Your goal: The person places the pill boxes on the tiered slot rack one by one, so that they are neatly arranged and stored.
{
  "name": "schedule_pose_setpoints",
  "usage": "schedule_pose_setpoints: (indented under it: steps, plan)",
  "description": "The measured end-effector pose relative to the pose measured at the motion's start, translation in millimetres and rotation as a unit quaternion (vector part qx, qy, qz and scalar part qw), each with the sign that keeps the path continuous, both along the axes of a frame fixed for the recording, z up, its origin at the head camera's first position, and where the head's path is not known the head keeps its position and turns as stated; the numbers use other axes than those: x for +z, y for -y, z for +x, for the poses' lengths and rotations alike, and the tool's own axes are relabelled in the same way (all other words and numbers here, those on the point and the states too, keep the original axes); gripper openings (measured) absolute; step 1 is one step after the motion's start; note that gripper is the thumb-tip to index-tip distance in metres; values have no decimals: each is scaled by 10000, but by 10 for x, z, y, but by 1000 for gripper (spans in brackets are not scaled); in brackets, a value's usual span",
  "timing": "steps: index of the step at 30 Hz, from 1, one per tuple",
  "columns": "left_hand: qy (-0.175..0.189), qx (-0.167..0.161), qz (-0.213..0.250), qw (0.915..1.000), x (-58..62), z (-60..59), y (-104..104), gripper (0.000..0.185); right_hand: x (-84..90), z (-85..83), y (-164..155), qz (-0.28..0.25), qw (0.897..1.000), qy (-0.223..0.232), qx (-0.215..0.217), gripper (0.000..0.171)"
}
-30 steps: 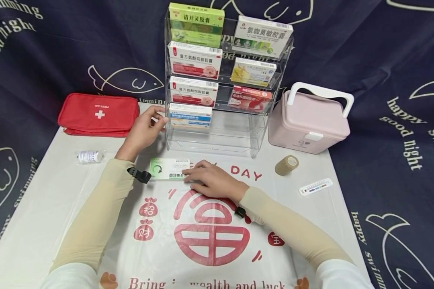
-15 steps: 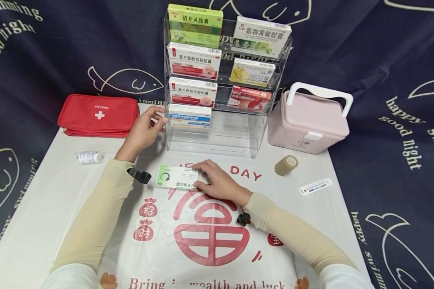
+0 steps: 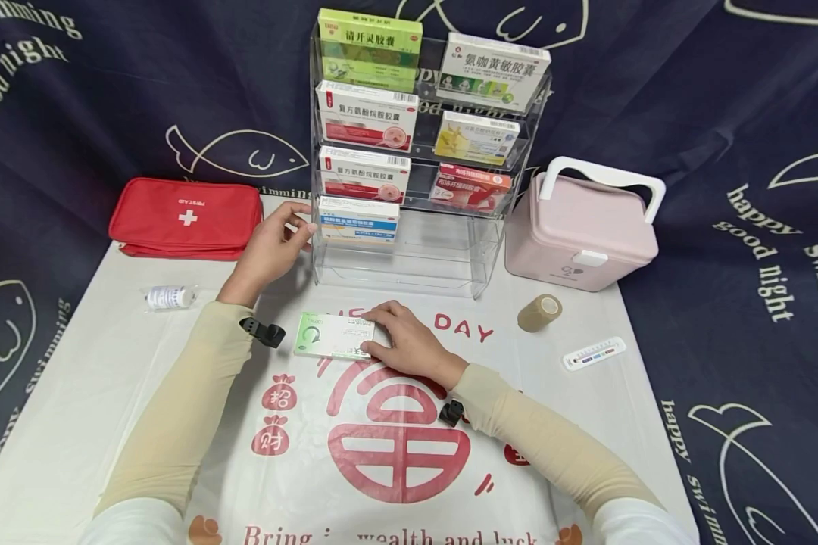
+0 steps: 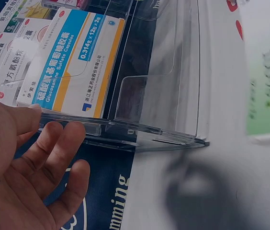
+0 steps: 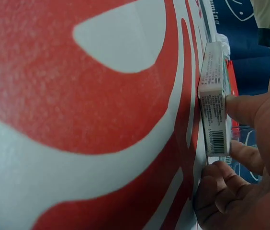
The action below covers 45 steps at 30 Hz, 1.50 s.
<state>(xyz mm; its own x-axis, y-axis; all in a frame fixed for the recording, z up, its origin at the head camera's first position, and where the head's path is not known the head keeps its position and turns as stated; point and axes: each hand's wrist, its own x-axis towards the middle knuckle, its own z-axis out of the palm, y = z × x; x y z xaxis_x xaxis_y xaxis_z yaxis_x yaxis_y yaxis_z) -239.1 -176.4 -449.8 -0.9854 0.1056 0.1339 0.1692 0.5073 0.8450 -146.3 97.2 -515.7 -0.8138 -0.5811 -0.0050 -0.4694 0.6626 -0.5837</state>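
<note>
A green-and-white medicine box [image 3: 335, 335] lies flat on the table. My right hand [image 3: 412, 341] is at its right end; in the right wrist view the thumb [image 5: 244, 108] and a finger rest on the top edge, while the other fingers bend beside it on the table. My left hand [image 3: 273, 244] holds the left side of the clear display rack [image 3: 409, 261], thumb in front, fingers curled at the side panel. Right by the left thumb, a blue-and-white glucosamine capsule box [image 3: 358, 221] stands in the lowest occupied tier.
Several other medicine boxes stand in the rack's upper tiers. A red first-aid pouch [image 3: 187, 218] and a wrapped white roll [image 3: 169, 297] lie left. A pink case [image 3: 582, 231], a tan bandage roll [image 3: 540, 312] and a thermometer strip card [image 3: 594, 353] are on the right.
Over the past second the green-and-white box has slid slightly right and towards me under my right hand. Since half a second ago it has hardly moved. My left hand stays at the rack.
</note>
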Motion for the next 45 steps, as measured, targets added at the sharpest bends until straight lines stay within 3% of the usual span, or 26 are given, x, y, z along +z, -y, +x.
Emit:
schedule_pose_setpoints:
  steps: [9, 17, 21, 29, 37, 45]
  plan:
    - [25, -7, 5, 10000, 0, 8, 2, 32, 8, -8, -36, -674, 9975, 11, -204, 43]
    - [35, -40, 43, 10000, -8, -3, 1, 32, 2, -61, -109, -1064, 9911, -729, -323, 37]
    - [50, -46, 70, 10000, -8, -10, 8, 32, 10, -82, -143, -1188, 9889, -851, -272, 34]
    - [69, -39, 82, 9999, 0, -6, 3, 31, 33, -85, -188, -1268, 9886, -807, -53, 25]
    - [56, -27, 82, 9999, 8, -1, -6, 31, 63, -166, -257, -1160, 9839, -1356, 79, 25]
    - [54, -11, 50, 10000, 10, 7, -5, 31, 71, -209, -293, -1196, 9829, -1367, 308, 20]
